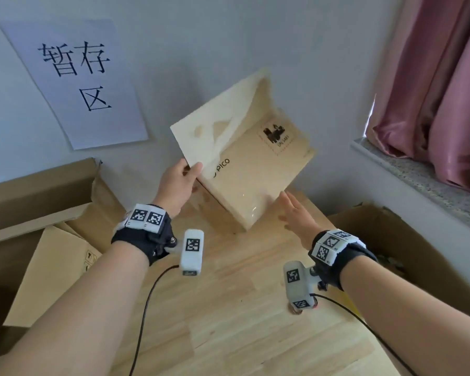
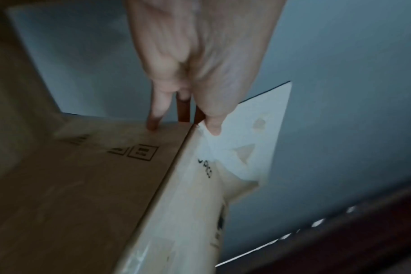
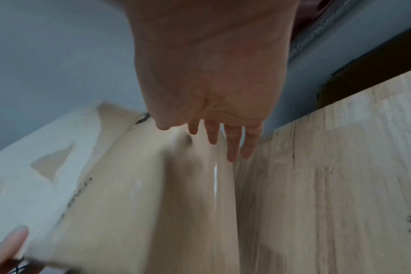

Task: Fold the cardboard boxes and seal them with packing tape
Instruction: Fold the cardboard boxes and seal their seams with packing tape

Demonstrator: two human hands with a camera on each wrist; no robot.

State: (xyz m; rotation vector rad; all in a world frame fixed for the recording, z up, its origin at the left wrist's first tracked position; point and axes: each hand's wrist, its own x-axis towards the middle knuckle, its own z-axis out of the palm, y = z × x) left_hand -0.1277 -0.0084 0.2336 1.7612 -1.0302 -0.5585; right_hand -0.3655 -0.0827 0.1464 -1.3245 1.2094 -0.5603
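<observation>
Hands work a small box (image 1: 251, 169) tilted on one edge at the far end of the tabletop (image 1: 228, 308), near the wall. Left hand (image 1: 178, 183) pinches the corner of its raised flap (image 1: 217, 131), thumb on top; right hand (image 1: 296, 213), fingers (image 3: 232, 146) straight and spread, reaches for the near side, contact unclear. Best practice, by this view: steady the body first, then fold the flap along its crease.

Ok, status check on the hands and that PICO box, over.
Left hand pinching the box's raised flap. Right hand open beside the PICO box, contact unclear. Box tilted on wooden table. Nothing in the way.
</observation>
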